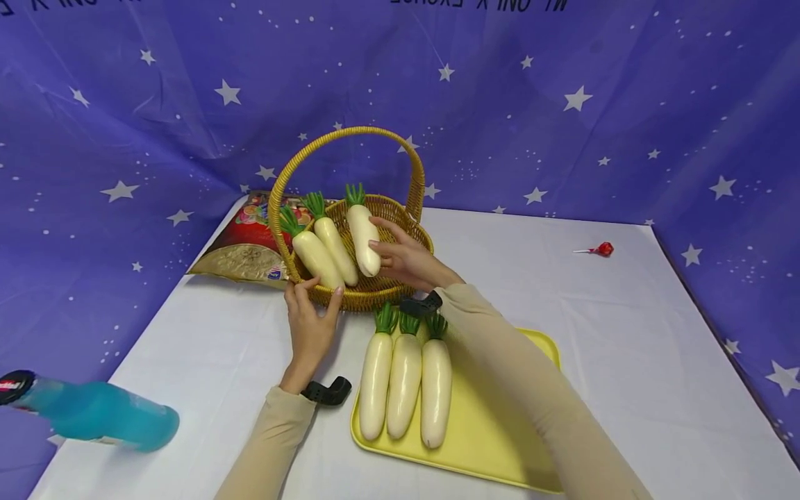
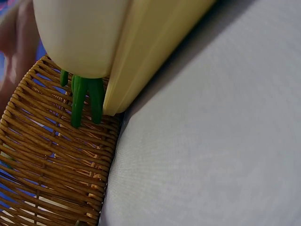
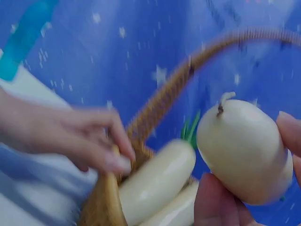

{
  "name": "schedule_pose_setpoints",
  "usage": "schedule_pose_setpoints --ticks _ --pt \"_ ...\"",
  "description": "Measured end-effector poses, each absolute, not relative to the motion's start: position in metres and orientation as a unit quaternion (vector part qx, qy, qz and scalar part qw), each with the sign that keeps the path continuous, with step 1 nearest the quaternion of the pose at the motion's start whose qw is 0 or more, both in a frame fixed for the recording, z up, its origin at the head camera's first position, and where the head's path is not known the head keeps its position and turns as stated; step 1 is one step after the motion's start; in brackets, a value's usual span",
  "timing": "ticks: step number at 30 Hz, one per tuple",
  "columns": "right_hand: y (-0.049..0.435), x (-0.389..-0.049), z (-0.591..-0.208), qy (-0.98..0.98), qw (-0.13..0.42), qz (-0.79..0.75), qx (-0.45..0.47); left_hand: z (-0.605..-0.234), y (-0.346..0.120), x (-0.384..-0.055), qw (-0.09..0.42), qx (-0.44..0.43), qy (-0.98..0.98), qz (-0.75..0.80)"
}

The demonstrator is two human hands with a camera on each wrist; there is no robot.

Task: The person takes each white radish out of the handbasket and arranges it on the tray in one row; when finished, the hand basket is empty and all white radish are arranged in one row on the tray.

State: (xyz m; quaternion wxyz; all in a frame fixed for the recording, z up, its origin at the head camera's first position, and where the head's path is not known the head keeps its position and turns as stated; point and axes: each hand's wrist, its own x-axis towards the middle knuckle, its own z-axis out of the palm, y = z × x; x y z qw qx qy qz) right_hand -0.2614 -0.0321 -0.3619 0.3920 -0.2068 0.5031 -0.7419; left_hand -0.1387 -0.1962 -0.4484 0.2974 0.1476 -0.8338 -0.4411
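Note:
My right hand (image 1: pixel 409 258) holds a white radish (image 1: pixel 364 239) with green leaf stubs, over the right part of a wicker basket (image 1: pixel 362 301). In the right wrist view, its fingers and thumb grip the radish's root end (image 3: pixel 244 150). My left hand (image 1: pixel 309 330) grips the basket's near-left rim, fingers curled over it. Two radishes, the left one (image 1: pixel 317 260) and its neighbour (image 1: pixel 337 251), lean inside the basket, leaves on the far side. Three more radishes (image 1: pixel 405 385) lie side by side on a yellow tray (image 1: pixel 487 423), below the basket.
The basket's tall arched handle (image 1: pixel 350 130) rises over the radishes. Behind its left side lies a red and gold bag (image 1: pixel 250 243). A bottle of blue liquid (image 1: pixel 112 413) is at the left, and a red lollipop (image 1: pixel 603 249) lies on the white tabletop (image 1: pixel 656 361) at the right.

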Motion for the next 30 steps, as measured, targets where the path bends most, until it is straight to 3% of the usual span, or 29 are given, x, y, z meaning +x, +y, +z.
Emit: schedule_pose_setpoints --ticks 5,10,15,19,23,30 --pt "0.004 -0.236 -0.337 0.512 0.369 -0.735 -0.248 -0.448 -0.198 -0.138 0.301 0.143 -0.835 -0.439" --pt "0.048 -0.207 -0.330 0.592 0.298 -0.704 -0.254 -0.448 -0.199 -0.138 0.302 0.142 -0.832 -0.442" --pt "0.091 -0.173 -0.357 0.714 0.214 -0.628 -0.223 -0.450 -0.198 -0.139 0.302 0.137 -0.832 -0.444" --pt "0.116 -0.145 -0.390 0.760 0.182 -0.588 -0.209 -0.451 -0.197 -0.139 0.305 0.138 -0.834 -0.440" --pt "0.131 -0.119 -0.415 0.770 0.181 -0.583 -0.187 -0.451 -0.197 -0.138 0.305 0.141 -0.833 -0.439" --pt "0.145 -0.088 -0.431 0.761 0.240 -0.584 -0.152 -0.451 -0.198 -0.140 0.304 0.138 -0.831 -0.445"
